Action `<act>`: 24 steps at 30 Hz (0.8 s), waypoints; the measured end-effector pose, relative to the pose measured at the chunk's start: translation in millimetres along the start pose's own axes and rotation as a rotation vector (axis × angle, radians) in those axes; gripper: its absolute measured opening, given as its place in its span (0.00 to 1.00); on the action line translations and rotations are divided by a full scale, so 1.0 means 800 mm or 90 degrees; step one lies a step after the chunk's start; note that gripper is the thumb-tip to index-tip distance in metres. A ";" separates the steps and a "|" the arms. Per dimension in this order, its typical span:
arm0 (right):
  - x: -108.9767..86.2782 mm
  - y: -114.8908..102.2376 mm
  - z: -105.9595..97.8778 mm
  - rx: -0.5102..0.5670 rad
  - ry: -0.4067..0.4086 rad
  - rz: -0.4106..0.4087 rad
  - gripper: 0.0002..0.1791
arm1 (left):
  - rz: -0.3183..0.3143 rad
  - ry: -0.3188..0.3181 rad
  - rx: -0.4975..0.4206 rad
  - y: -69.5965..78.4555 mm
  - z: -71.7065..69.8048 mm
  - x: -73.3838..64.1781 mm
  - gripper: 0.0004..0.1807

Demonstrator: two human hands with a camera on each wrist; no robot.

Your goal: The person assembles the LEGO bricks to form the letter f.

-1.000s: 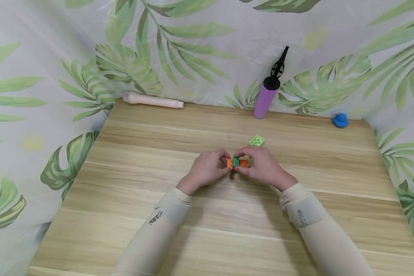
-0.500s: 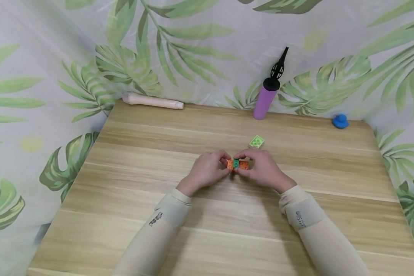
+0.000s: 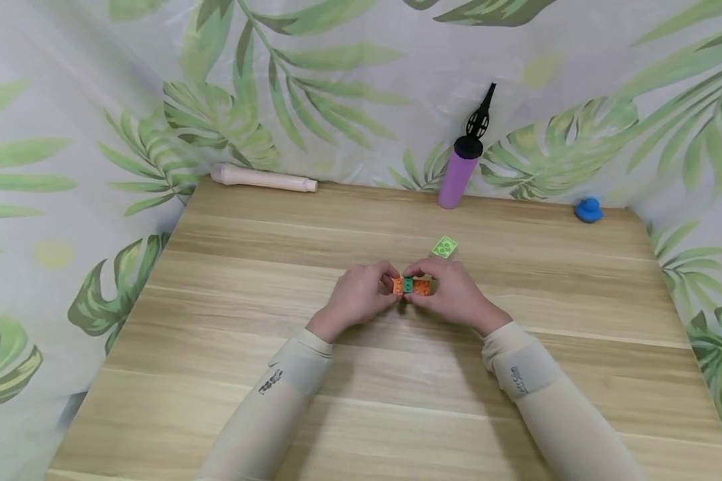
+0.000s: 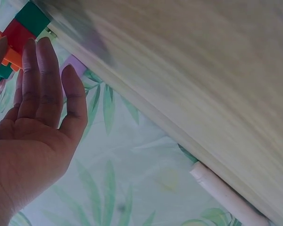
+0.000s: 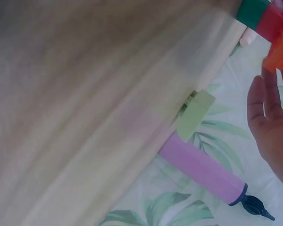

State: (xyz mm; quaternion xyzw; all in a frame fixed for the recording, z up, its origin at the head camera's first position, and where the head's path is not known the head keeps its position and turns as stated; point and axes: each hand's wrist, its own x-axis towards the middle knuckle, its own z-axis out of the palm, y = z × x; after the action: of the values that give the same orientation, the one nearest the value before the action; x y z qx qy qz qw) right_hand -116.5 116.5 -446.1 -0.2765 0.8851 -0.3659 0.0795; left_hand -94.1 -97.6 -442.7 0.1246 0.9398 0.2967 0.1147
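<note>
A small stack of toy building bricks stands between both hands at mid-table. Its lowest part is a dark green brick [image 4: 32,20], with a red brick [image 4: 19,35] above it. Orange bricks [image 3: 422,287] lie across the red one. On top, between orange studs, is a small green brick [image 3: 408,285]. My left hand [image 3: 357,294] pinches the left orange end of the stack between thumb and fingers. The thumb and index finger of my right hand [image 3: 454,290] pinch the small green brick from front and back. Fingers partly hide the joints between bricks.
Just behind the right hand lies a light green brick [image 3: 444,247], hollow side up. A purple hand pump [image 3: 457,175] with a black nozzle stands at the table's back edge. A pale pink microphone-like stick [image 3: 265,178] is back left, a blue rubber duck [image 3: 589,210] back right.
The small green brick appears to sit slightly lower among the orange ones. Both hands keep their grip in nearly the same place; the head view shifts a little.
</note>
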 end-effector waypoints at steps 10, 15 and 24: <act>0.000 0.031 -0.037 0.028 0.020 0.056 0.29 | -0.014 -0.006 0.007 0.002 0.001 0.000 0.17; 0.011 0.058 -0.052 -0.032 0.047 0.081 0.34 | -0.025 -0.013 0.002 0.004 0.000 0.000 0.18; 0.032 0.076 -0.054 -0.074 0.009 0.149 0.38 | -0.026 -0.015 0.000 0.005 0.001 0.000 0.18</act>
State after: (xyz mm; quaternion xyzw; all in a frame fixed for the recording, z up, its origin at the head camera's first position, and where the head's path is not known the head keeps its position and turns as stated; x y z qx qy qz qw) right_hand -178.8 163.8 -455.8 -0.1730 0.9316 -0.3040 0.0989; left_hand -93.6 -94.3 -440.8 0.1090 0.9408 0.2926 0.1318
